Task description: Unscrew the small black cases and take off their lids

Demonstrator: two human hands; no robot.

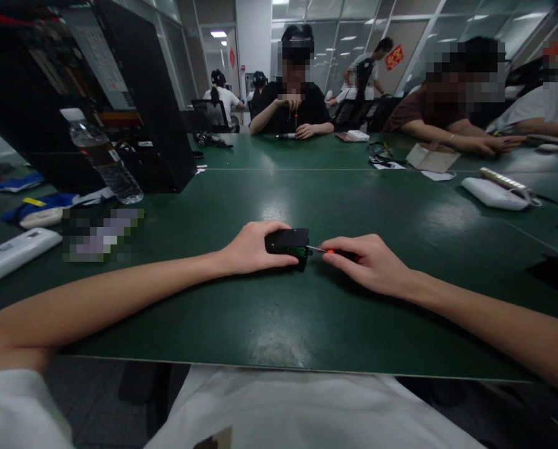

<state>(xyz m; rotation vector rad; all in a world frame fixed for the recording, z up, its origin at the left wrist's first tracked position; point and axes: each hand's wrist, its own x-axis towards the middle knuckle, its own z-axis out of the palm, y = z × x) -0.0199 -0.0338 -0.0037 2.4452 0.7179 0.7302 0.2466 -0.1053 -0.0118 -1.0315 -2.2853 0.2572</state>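
Note:
Near the middle of the green table (279,324), my left hand (253,248) grips a small black box (288,239) from its left side, thumb in front and fingers behind. A bit of green shows at the box's front right edge. My right hand (372,262) pinches a screwdriver (329,251) with a red and black handle. Its thin metal shaft points left, and the tip is at the right end of the box. Whether the tip sits inside an opening is too small to tell.
A large black case (143,93) and a plastic bottle (105,156) stand at the back left. A white device (19,252) lies at far left. At right are a white pouch (494,193) and a paper box (432,157). People sit across the table.

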